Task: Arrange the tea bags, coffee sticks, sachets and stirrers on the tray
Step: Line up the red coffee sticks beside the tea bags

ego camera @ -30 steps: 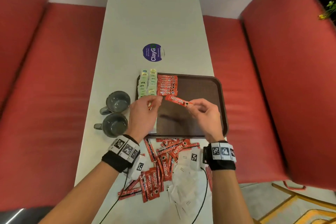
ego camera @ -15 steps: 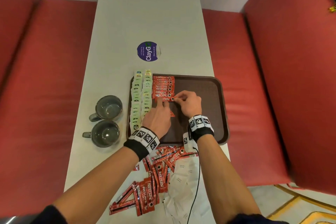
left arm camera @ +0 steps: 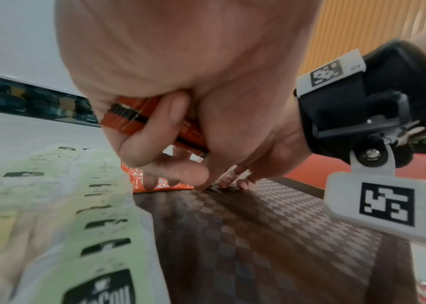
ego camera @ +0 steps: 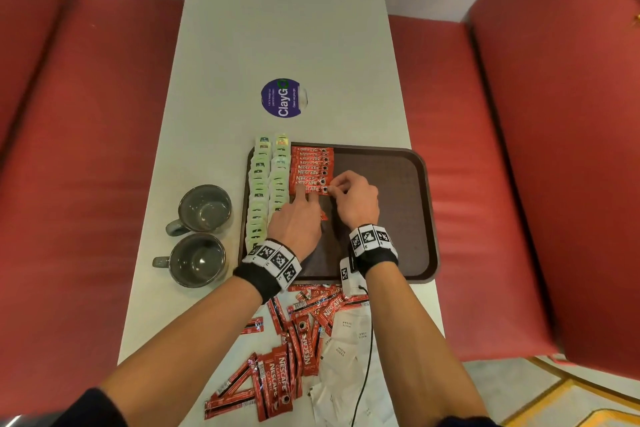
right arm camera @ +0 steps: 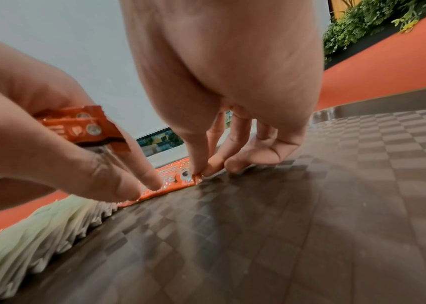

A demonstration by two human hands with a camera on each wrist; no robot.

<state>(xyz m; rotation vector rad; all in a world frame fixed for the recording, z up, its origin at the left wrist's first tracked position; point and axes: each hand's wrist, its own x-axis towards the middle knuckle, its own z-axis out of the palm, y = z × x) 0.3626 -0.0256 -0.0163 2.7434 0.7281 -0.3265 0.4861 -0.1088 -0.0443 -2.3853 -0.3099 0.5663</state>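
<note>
Nearest the person, behind both wrists, loose coffee sticks (ego camera: 298, 357) and white sachets (ego camera: 346, 340) lie heaped on the table (ego camera: 277, 28), so the task looks well short of done. The step in hand is laying 1 more stick onto the red row (ego camera: 311, 168) on the tray (ego camera: 398, 184). The left hand (ego camera: 298, 218) presses 2 straight fingers on the newest stick (ego camera: 311, 189) while keeping a spare bundle (left arm camera: 128, 117) tucked under its thumb. The right hand (ego camera: 353, 198) pinches that stick's end (right arm camera: 196, 176) (a thin, shiny red foil strip). Next, squaring it calls for a light nudge. Left of the left hand run 2 columns of pale green tea bags (ego camera: 268, 191).
</note>
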